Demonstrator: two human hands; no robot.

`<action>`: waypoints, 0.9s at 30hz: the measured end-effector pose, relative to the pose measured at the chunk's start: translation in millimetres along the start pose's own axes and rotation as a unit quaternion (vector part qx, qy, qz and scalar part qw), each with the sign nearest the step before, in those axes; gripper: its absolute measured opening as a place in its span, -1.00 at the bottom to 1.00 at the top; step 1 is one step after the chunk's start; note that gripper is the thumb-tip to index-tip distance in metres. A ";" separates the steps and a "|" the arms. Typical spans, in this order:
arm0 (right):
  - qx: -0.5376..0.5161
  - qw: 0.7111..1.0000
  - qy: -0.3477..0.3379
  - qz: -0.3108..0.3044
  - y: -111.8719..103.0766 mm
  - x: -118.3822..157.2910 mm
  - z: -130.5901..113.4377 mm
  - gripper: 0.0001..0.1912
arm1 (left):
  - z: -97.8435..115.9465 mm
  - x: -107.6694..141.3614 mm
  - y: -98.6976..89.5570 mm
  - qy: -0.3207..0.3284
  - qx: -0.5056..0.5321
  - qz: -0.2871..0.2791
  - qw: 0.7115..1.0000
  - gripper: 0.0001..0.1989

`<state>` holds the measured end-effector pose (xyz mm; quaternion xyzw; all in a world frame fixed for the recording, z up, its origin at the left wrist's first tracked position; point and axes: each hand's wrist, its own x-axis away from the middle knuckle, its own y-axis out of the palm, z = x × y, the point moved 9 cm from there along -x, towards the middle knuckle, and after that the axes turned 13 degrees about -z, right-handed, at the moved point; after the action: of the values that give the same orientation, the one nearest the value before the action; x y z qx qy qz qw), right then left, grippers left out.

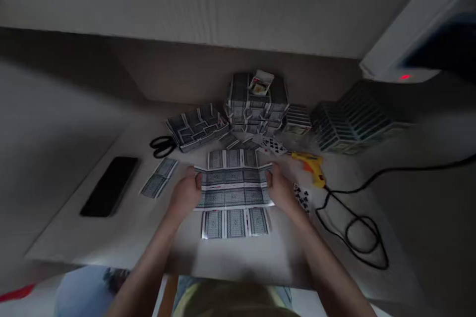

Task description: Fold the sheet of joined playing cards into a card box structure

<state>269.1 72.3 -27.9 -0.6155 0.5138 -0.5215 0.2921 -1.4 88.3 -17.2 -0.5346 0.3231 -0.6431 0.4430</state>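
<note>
A panel of joined playing cards (234,185), backs facing up, spans the gap between my two hands. My left hand (186,190) grips its left edge, thumb on top. On the opposite edge, my right hand (279,187) pinches the panel the same way. The side cards bend up a little at my hands. Rows of cards extend from the panel both away from me and toward me; whether the near row (235,224) is attached I cannot tell. Loose club cards (302,197) lie just beyond my right wrist.
A yellow glue gun (311,166) with a looped black cable (362,235) lies right. Left are a phone (109,186), a card strip (159,178) and black scissors (162,146). Behind stand an open card tray (197,126), a card-covered box (256,106) and stacked card packs (345,129).
</note>
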 end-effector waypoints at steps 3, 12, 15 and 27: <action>-0.004 1.000 -0.016 -0.026 9.8 4.1 -19.9 -0.57 | 16.7 1.4 12.0 -0.005 -0.009 -0.003 1.000 -0.70; -0.140 0.987 -0.067 0.036 -8.0 4.9 3.7 -0.57 | -0.8 18.4 -11.0 -0.036 0.019 0.020 0.999 -0.65; -0.223 0.967 -0.112 0.054 -9.0 6.6 4.4 -0.57 | 5.1 16.1 -12.2 0.031 0.142 0.037 0.989 -0.65; -0.492 0.852 -0.179 0.021 17.3 4.2 -6.8 -0.45 | 20.0 7.9 22.4 0.139 0.495 0.013 0.858 -0.47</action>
<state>256.7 64.4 -40.1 -0.7504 0.6550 -0.0747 0.0487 22.8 73.4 -29.5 -0.1459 0.0267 -0.7800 0.6080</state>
